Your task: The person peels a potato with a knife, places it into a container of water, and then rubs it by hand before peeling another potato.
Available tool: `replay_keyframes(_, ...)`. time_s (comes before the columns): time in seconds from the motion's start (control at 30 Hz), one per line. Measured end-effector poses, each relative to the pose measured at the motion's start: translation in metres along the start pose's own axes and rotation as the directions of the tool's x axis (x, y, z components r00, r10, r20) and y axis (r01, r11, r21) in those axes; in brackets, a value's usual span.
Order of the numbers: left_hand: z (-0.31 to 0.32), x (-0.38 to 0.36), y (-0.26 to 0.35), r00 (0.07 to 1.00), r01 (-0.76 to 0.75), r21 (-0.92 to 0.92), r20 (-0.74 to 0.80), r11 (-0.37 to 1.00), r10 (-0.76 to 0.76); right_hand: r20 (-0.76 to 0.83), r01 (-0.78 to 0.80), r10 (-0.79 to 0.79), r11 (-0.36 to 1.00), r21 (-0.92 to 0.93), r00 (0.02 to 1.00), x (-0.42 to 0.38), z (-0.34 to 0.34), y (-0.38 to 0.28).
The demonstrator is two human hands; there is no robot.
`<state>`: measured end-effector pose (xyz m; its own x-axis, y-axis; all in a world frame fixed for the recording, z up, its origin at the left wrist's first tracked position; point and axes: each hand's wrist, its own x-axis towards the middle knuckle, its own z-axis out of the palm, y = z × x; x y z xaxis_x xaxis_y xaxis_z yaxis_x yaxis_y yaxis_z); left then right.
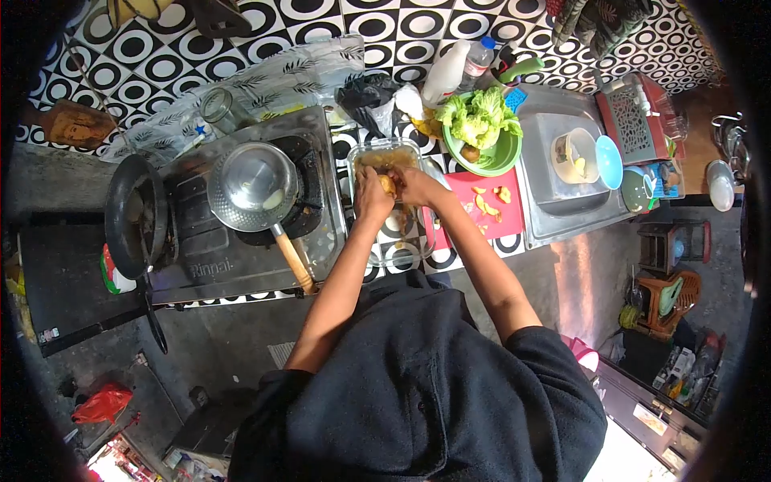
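Note:
My left hand (pixel 374 197) is closed around a small round yellow-brown piece of food (pixel 388 185) that looks like a potato. Beside it my right hand (pixel 418 185) has its fingers bent in against the piece; what they hold, if anything, is hidden. Both hands are over a clear glass dish (pixel 350 157) with brownish contents at its far end. Another clear glass container edge (pixel 401 261) shows nearer to me, under my forearms. On the red cutting board (pixel 458 189), right of my hands, lie several yellow-brown pieces (pixel 486 205).
A steel pan (pixel 253 185) with a wooden handle sits on the stove (pixel 201 241) at left, a dark frying pan (pixel 132 217) beyond it. At right are a green bowl (pixel 507 161) with lettuce (pixel 482 120), a sink (pixel 554 217) and a blue bowl (pixel 609 162). Bottles (pixel 446 76) stand behind.

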<state>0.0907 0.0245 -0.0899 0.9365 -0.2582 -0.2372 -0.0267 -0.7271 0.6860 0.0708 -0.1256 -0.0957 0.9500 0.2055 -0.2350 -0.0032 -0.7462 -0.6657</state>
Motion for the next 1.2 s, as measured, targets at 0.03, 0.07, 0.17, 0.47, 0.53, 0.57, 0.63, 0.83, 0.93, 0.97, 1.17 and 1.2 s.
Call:
replay_keyframes(0.03,0.002,-0.001,-0.003,0.999,-0.029,0.005,-0.029,1.0,0.029,0.001,0.047,-0.047,0.998,0.042,0.999,0.004,0.004,0.008)
replay_keyframes(0.07,0.005,-0.001,-0.005,0.997,-0.056,0.008,-0.06,0.998,0.057,-0.046,0.05,-0.048,0.998,0.031,0.998,0.004,0.007,0.013)
replay_keyframes(0.17,0.002,-0.004,-0.001,0.998,-0.025,-0.006,-0.056,1.0,0.025,-0.136,0.074,-0.073,0.997,0.005,0.988,0.004,-0.005,0.001)
replay_keyframes(0.47,0.01,-0.008,-0.012,0.99,-0.13,0.006,-0.047,0.992,0.13,0.0,0.182,-0.183,0.983,0.021,0.983,0.011,-0.007,0.01)
replay_keyframes(0.53,0.009,-0.009,-0.013,0.995,-0.101,-0.017,-0.025,0.995,0.1,0.049,0.175,-0.178,0.983,0.063,0.983,0.018,-0.005,0.018)
replay_keyframes(0.57,0.009,-0.009,-0.013,0.997,-0.079,-0.034,-0.009,0.996,0.079,0.073,0.17,-0.176,0.982,0.083,0.982,0.022,-0.003,0.021)
replay_keyframes(0.63,0.008,-0.01,-0.012,0.999,-0.036,-0.068,0.028,0.997,0.038,-0.019,0.245,-0.244,0.965,0.092,0.97,0.026,0.006,0.031)
replay_keyframes(0.83,0.017,-0.008,-0.003,1.0,0.02,0.145,0.001,0.989,-0.02,-0.057,0.252,-0.253,0.967,-0.022,0.966,0.01,-0.013,0.015)
replay_keyframes(0.93,0.012,-0.002,0.006,0.992,0.095,0.115,0.069,0.989,-0.103,-0.078,0.331,-0.329,0.943,0.022,0.941,-0.002,-0.015,0.006)
replay_keyframes(0.97,0.009,-0.002,0.009,0.991,0.092,0.081,0.09,0.992,-0.099,-0.071,0.357,-0.355,0.934,0.021,0.932,-0.006,-0.01,0.008)
replay_keyframes(1.17,0.017,0.002,-0.004,0.998,0.057,-0.036,0.028,0.998,-0.056,0.049,0.321,-0.319,0.946,-0.046,0.947,-0.036,0.003,-0.002)
replay_keyframes(1.2,0.019,0.0,-0.006,0.998,0.051,-0.036,0.027,0.998,-0.05,0.064,0.335,-0.331,0.94,-0.068,0.941,-0.033,0.004,-0.001)
